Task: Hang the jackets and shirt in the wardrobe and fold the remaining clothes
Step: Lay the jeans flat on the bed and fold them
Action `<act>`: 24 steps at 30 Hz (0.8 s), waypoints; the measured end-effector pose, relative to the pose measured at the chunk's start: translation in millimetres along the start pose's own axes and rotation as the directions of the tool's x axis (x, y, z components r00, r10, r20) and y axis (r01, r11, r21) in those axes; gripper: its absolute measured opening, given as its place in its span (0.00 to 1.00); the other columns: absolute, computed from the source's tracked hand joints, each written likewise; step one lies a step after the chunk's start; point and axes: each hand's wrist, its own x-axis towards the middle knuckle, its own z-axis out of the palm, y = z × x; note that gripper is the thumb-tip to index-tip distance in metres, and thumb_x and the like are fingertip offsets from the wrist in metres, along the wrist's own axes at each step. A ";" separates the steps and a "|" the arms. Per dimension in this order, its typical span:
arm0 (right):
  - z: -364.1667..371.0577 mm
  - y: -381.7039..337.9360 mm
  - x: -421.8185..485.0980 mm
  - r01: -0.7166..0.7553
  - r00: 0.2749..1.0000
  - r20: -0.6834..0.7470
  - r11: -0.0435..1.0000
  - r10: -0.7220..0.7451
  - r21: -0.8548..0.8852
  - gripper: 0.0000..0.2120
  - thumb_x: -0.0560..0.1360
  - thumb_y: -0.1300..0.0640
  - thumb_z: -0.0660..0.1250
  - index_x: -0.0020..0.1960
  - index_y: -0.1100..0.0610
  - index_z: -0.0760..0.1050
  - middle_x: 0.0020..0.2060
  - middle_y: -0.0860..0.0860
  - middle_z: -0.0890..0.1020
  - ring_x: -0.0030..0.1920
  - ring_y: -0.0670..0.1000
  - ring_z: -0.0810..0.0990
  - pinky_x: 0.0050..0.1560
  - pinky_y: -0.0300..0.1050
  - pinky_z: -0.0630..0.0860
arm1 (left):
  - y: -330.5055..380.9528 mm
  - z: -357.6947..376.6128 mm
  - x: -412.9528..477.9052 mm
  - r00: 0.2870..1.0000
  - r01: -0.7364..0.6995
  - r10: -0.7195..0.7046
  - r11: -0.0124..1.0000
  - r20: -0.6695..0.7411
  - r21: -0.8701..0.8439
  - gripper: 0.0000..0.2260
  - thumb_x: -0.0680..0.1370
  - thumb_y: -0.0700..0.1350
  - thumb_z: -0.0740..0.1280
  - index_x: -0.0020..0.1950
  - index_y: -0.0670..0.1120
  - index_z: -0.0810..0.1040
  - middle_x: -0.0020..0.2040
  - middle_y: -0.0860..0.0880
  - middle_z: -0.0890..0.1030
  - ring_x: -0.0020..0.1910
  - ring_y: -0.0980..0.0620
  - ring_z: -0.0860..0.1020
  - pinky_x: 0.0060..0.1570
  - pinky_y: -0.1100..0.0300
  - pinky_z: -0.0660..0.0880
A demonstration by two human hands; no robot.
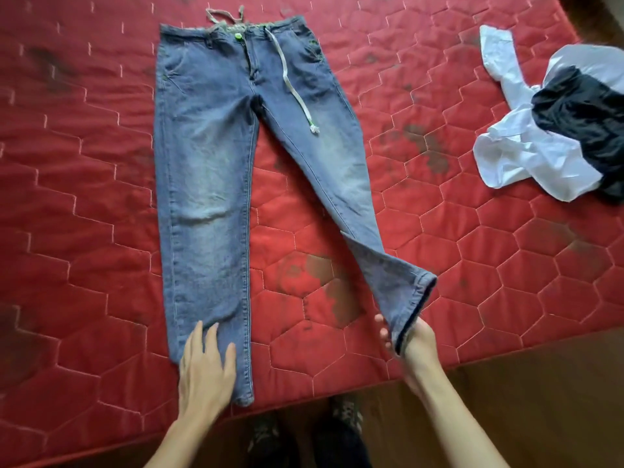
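A pair of faded blue jeans [209,157] lies face up on the red quilted mattress [84,231], waistband at the far side, a grey drawstring across the fly. The left leg runs straight toward me. My left hand [206,369] rests flat on that leg's hem, fingers straight. The right leg angles out to the right. My right hand [410,339] grips its hem, which is twisted and lifted off the mattress at the front edge.
A heap of white cloth [526,160] and black cloth [587,109] lies at the mattress's right side. The mattress's front edge runs near my hands. Beyond it is a brown floor [540,400], and my shoes [304,430] show below.
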 end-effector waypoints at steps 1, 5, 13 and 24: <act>-3.7 2.7 1.7 0.075 0.996 -0.032 0.986 -0.080 -0.148 0.06 0.80 0.66 0.63 0.50 0.61 0.79 0.34 0.52 0.84 0.33 0.51 0.78 0.29 0.38 0.73 | -0.8 -0.6 -3.3 0.999 0.034 -0.034 0.999 -0.005 0.011 0.24 0.79 0.47 0.67 0.73 0.39 0.70 0.76 0.37 0.65 0.75 0.37 0.63 0.73 0.42 0.63; -17.3 -5.1 -0.9 0.331 0.891 -0.131 0.819 -0.435 -0.470 0.10 0.72 0.68 0.71 0.44 0.54 0.79 0.39 0.48 0.82 0.42 0.52 0.79 0.43 0.45 0.73 | -4.5 -1.0 -15.7 0.986 0.155 -0.152 0.987 -0.070 0.039 0.26 0.78 0.49 0.68 0.73 0.39 0.70 0.75 0.35 0.65 0.74 0.36 0.62 0.70 0.40 0.63; -10.3 -18.0 -25.2 0.771 0.184 0.507 -0.196 -0.842 -0.606 0.05 0.72 0.61 0.70 0.47 0.56 0.81 0.38 0.50 0.78 0.41 0.54 0.74 0.45 0.47 0.65 | -8.3 -11.6 -24.4 0.944 0.303 -0.324 0.929 -0.069 -0.212 0.35 0.75 0.49 0.73 0.76 0.42 0.62 0.71 0.35 0.67 0.68 0.33 0.67 0.66 0.40 0.67; -23.1 99.6 -29.7 0.820 0.526 0.751 0.002 -0.399 -0.572 0.19 0.65 0.67 0.67 0.51 0.49 0.79 0.47 0.42 0.78 0.50 0.44 0.74 0.51 0.39 0.70 | -9.9 -31.4 -21.2 0.904 0.298 -0.427 0.606 0.014 -0.738 0.08 0.73 0.42 0.76 0.49 0.43 0.82 0.45 0.47 0.84 0.47 0.45 0.83 0.52 0.48 0.79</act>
